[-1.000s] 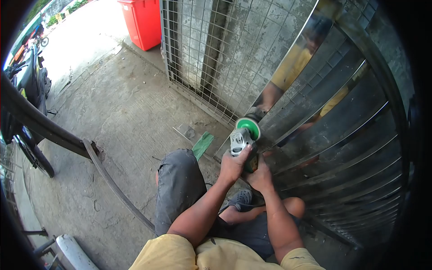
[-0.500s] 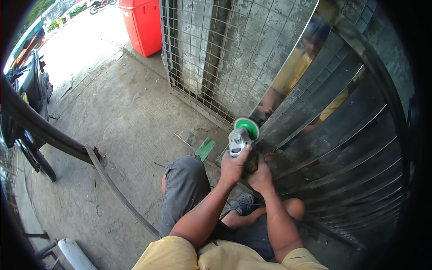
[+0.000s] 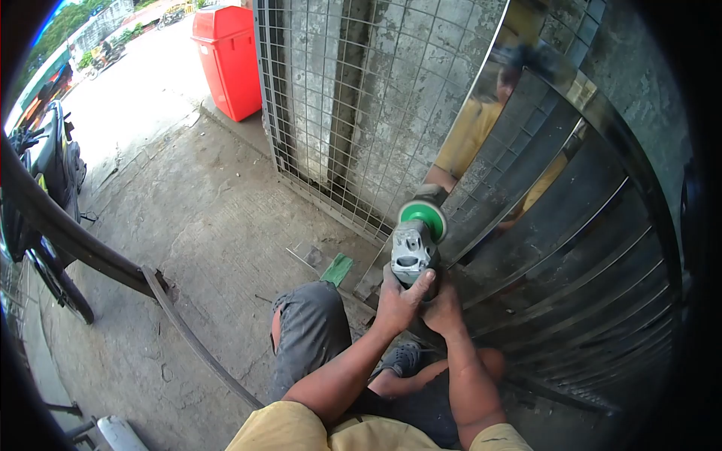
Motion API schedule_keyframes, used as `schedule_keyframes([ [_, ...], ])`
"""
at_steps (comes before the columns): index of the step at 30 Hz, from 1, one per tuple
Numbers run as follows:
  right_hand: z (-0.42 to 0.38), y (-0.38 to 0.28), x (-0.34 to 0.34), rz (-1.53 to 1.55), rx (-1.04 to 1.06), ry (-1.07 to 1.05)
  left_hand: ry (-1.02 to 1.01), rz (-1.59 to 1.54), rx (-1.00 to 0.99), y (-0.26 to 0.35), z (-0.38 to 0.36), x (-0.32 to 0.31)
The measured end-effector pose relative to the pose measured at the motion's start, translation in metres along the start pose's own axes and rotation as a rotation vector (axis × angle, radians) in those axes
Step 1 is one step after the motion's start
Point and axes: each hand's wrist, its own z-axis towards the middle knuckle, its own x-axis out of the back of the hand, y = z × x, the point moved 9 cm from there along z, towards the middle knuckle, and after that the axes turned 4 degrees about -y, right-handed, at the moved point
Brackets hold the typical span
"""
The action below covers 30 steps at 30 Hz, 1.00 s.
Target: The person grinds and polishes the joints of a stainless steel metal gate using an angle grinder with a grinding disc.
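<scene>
An angle grinder with a silver gear head is in both my hands, its green-backed disc pointing away from me. My left hand wraps the near side of its body, thumb on top. Close beside it, my right hand grips the body from the right, its fingers partly hidden. The disc overlaps the lower part of a shiny, mirror-like flat metal bar. That bar is the left edge of a metal gate with curved slats, which leans on my right.
A wire mesh panel stands before a weathered concrete wall. Beyond it is a red bin. On the left are a parked motorcycle and a curved dark metal bar. A green scrap lies near my knee.
The grinder and both hands have shifted slightly right and down in view, with the disc still at the bar's lower part. My head view has also moved a little.
</scene>
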Motion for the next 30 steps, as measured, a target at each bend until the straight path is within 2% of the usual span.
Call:
schedule_keyframes([
  [1,-0.002,0.002,0.001,-0.036,-0.023,-0.012,0.002,0.024,-0.001,0.005,0.001,-0.002],
  [6,-0.024,0.019,-0.023,-0.208,-0.033,-0.074,-0.013,-0.014,0.056,-0.056,-0.013,0.005],
  [8,-0.04,0.06,-0.045,-0.234,-0.287,-0.215,0.062,-0.115,0.198,-0.099,-0.025,0.01],
  [9,-0.044,0.073,-0.051,-0.25,-0.327,-0.243,0.096,-0.166,0.266,-0.12,-0.031,0.011],
  [10,-0.047,0.085,-0.056,-0.269,-0.362,-0.268,0.127,-0.175,0.245,-0.131,-0.032,0.013],
  [13,-0.041,0.078,-0.052,-0.291,-0.35,-0.263,0.121,-0.086,0.164,-0.125,-0.028,0.013],
  [16,-0.023,0.055,-0.036,-0.272,-0.256,-0.179,0.024,-0.093,0.058,-0.066,-0.013,0.004],
  [19,-0.016,0.042,-0.03,-0.271,-0.244,-0.144,0.042,-0.089,-0.031,-0.041,-0.004,0.003],
  [21,-0.019,0.044,-0.034,-0.301,-0.286,-0.179,0.097,-0.099,0.005,-0.072,-0.007,0.007],
  [23,-0.031,0.073,-0.051,-0.366,-0.333,-0.248,0.188,-0.091,0.058,-0.117,-0.017,0.017],
  [26,-0.041,0.083,-0.058,-0.44,-0.384,-0.318,0.142,0.065,0.262,-0.16,-0.028,0.024],
  [30,-0.031,0.037,-0.028,-0.416,-0.377,-0.24,0.07,0.041,0.195,-0.1,-0.019,0.012],
])
